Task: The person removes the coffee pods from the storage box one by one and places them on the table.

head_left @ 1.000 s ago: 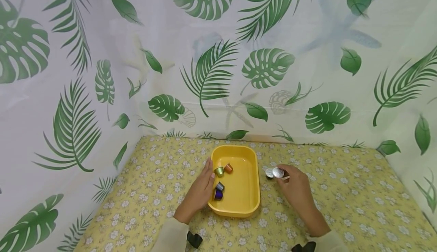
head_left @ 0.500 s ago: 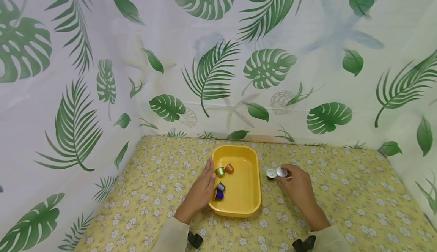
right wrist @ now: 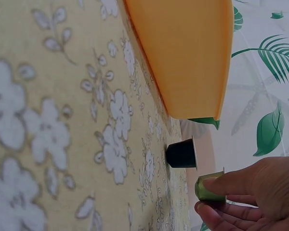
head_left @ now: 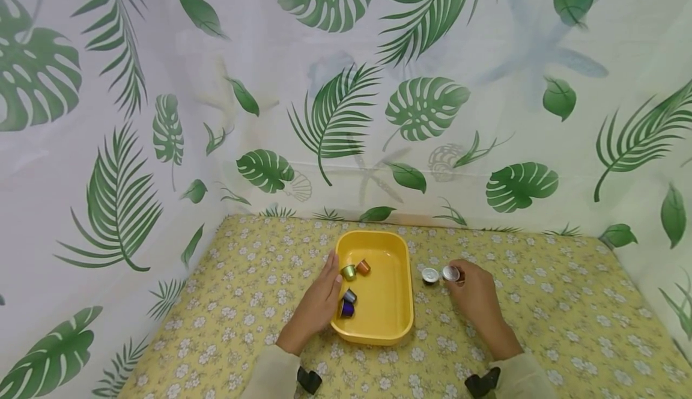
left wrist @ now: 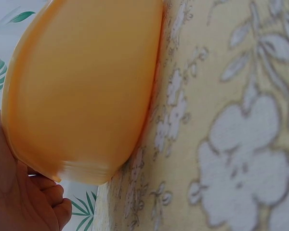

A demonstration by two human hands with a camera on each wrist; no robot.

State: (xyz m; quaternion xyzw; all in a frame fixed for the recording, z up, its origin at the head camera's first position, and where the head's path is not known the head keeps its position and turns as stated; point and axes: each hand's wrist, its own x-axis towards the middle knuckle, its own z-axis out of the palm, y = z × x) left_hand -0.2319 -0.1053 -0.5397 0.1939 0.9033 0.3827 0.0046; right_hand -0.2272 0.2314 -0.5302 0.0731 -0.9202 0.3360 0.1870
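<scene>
My left hand (head_left: 316,303) holds the left side of a yellow plastic tub (head_left: 399,291), its thumb at the rim; the left wrist view has curled fingers (left wrist: 53,195) at the tub's edge. Between thumb and fingers, my right hand (head_left: 476,294) pinches a green coffee capsule (right wrist: 208,187), foil lid up, just over the table. Beside it a black coffee capsule (right wrist: 182,154) stands on the cloth, its silver lid (head_left: 430,275) upward. A small gap separates the two. In the tub lie a light green capsule (head_left: 349,272), an orange one (head_left: 363,266), a grey one (head_left: 349,295) and a purple one (head_left: 346,309).
A yellow flowered cloth (head_left: 540,315) covers the table. White sheeting with green leaf prints (head_left: 346,116) rises behind the table and along both sides.
My right hand has shifted a little to the right with the green capsule, away from the standing black one. My left hand stays at the tub.
</scene>
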